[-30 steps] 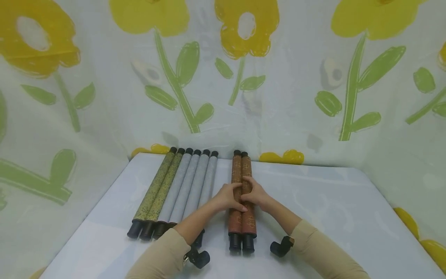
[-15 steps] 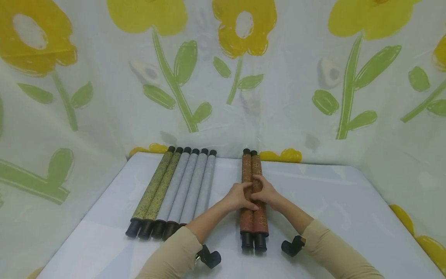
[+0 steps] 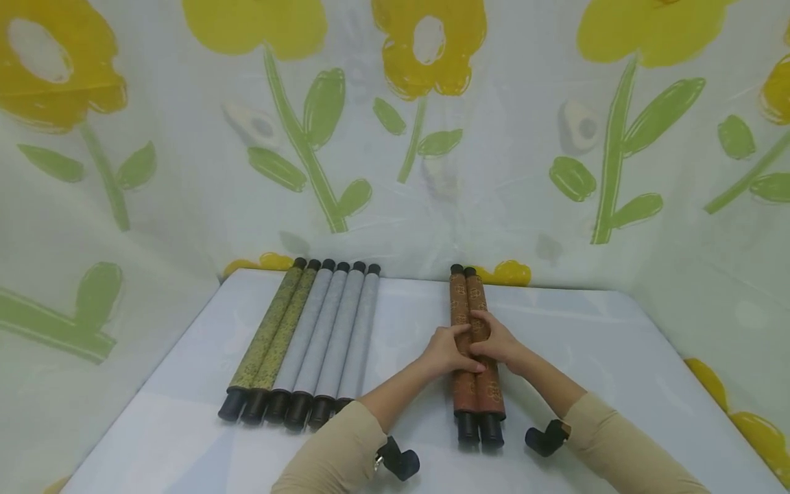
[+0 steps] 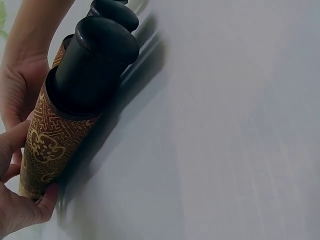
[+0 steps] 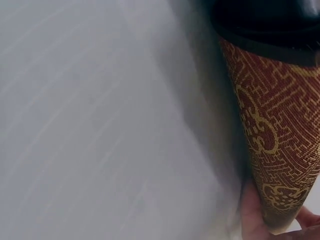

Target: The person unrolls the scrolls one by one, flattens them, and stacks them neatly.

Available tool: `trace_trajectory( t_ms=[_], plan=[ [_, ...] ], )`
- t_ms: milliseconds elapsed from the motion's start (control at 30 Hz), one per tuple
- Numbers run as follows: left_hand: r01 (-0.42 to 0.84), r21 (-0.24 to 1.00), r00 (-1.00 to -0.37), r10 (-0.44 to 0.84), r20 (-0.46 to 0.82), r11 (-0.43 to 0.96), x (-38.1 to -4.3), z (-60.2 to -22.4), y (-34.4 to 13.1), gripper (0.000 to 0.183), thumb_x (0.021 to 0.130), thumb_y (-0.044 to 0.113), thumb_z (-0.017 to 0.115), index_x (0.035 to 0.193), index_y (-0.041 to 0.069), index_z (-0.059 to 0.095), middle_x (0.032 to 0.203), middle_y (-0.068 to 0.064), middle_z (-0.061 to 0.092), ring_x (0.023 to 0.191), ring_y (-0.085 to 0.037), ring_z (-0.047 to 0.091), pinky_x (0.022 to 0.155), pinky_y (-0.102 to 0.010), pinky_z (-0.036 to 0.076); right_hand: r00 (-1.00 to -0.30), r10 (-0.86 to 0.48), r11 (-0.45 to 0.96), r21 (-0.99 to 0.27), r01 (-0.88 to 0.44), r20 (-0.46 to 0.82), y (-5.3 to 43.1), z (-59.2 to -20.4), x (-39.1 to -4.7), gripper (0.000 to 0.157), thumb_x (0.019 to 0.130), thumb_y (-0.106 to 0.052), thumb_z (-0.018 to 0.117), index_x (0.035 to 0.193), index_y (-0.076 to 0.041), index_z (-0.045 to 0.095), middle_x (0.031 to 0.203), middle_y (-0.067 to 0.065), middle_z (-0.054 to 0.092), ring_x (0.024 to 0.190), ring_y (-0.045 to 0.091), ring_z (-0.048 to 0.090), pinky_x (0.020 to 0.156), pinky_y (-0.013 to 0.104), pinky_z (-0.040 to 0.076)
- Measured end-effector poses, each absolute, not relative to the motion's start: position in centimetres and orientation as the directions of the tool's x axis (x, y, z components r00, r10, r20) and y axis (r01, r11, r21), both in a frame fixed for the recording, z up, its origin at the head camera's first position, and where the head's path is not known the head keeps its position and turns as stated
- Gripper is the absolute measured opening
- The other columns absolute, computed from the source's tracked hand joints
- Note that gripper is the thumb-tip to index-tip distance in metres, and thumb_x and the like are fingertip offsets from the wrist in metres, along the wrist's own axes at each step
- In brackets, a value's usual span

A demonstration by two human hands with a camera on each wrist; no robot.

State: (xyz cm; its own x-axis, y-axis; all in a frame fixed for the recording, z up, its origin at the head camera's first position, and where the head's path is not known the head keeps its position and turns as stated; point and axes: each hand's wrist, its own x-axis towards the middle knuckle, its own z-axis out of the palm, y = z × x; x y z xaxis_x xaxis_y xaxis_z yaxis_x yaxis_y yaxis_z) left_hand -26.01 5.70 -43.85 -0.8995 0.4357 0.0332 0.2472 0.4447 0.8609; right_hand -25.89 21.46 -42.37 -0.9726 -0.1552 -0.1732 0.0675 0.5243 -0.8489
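Observation:
Two rolled scrolls in reddish-brown brocade with gold patterns and black end knobs lie side by side, right of the table's middle. My left hand point(image 3: 446, 351) grips the left brown scroll point(image 3: 464, 396), its thumb reaching across toward the other. From the opposite side, my right hand point(image 3: 498, 341) holds the right brown scroll point(image 3: 489, 394). In the left wrist view, the fingers point(image 4: 47, 202) curl under the near brocade scroll point(image 4: 50, 142), close over the white surface. The right wrist view has the brocade scroll point(image 5: 280, 120) large, with fingertips point(image 5: 252, 210) at its lower part.
On the left lie two yellow-green scrolls point(image 3: 262, 343) and several pale grey scrolls point(image 3: 321, 336) in a row, partly hidden by the left sleeve point(image 3: 339, 446). A flowered cloth point(image 3: 420, 219) hangs behind the white table point(image 3: 574, 343). Black wrist cameras point(image 3: 401, 461) jut from both forearms.
Both hands have moved the two brown scrolls to the right together, widening the gap from the grey scrolls. The grey and yellow-green row has stayed in place.

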Motion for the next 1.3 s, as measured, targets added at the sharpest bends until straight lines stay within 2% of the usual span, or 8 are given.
trace_trajectory(
  t_ms=[167, 400, 667, 967, 1300],
  plan=[
    [0.242, 0.878, -0.914, 0.401, 0.064, 0.413, -25.5, -44.1, 7.4, 0.08, 0.066, 0.023, 0.087, 0.133, 0.0, 0.051, 0.133, -0.021, 0.051, 0.123, -0.032, 0.046, 0.097, -0.038, 0.044, -0.972, -0.161, 0.539, -0.84, 0.06, -0.173, 23.1, -42.0, -25.5, 0.083, 0.073, -0.005, 0.065, 0.146, -0.004, 0.025, 0.145, 0.032, 0.027, 0.122, 0.042, 0.037, 0.092, 0.051, 0.04],
    [0.208, 0.908, -0.924, 0.378, 0.06, 0.363, -24.7, -44.1, 9.9, 0.078, 0.068, 0.025, 0.086, 0.134, 0.0, 0.051, 0.136, -0.016, 0.05, 0.124, -0.028, 0.046, 0.097, -0.034, 0.044, -0.971, -0.146, 0.547, -0.833, 0.081, -0.19, 25.4, -41.5, -24.8, 0.082, 0.075, -0.005, 0.064, 0.146, -0.003, 0.025, 0.144, 0.033, 0.027, 0.117, 0.04, 0.041, 0.086, 0.043, 0.044],
    [0.16, 0.942, -0.92, 0.39, 0.033, 0.297, -24.4, -44.4, 12.0, 0.081, 0.07, 0.025, 0.085, 0.138, 0.006, 0.047, 0.138, -0.011, 0.045, 0.124, -0.022, 0.045, 0.096, -0.03, 0.044, -0.974, -0.145, 0.551, -0.831, 0.069, -0.177, 27.7, -41.2, -24.6, 0.079, 0.077, -0.007, 0.062, 0.146, 0.0, 0.024, 0.143, 0.035, 0.025, 0.117, 0.043, 0.039, 0.089, 0.047, 0.042],
    [0.163, 0.888, -0.904, 0.426, -0.041, 0.431, -24.6, -44.7, 12.1, 0.078, 0.07, 0.027, 0.084, 0.138, 0.01, 0.049, 0.139, -0.015, 0.042, 0.128, -0.025, 0.042, 0.099, -0.031, 0.041, -0.98, -0.136, 0.589, -0.807, 0.038, -0.145, 28.2, -42.4, -25.0, 0.08, 0.075, -0.004, 0.062, 0.145, 0.002, 0.024, 0.141, 0.036, 0.03, 0.122, 0.047, 0.039, 0.095, 0.054, 0.039],
    [0.176, 0.864, -0.895, 0.443, -0.06, 0.472, -25.2, -44.5, 11.6, 0.075, 0.071, 0.026, 0.083, 0.137, 0.013, 0.05, 0.136, -0.015, 0.047, 0.124, -0.023, 0.045, 0.099, -0.031, 0.041, -0.967, -0.183, 0.607, -0.794, 0.03, -0.176, 28.4, -42.4, -25.3, 0.077, 0.077, -0.006, 0.058, 0.145, 0.003, 0.024, 0.145, 0.038, 0.02, 0.128, 0.052, 0.027, 0.098, 0.064, 0.032]
  ],
)
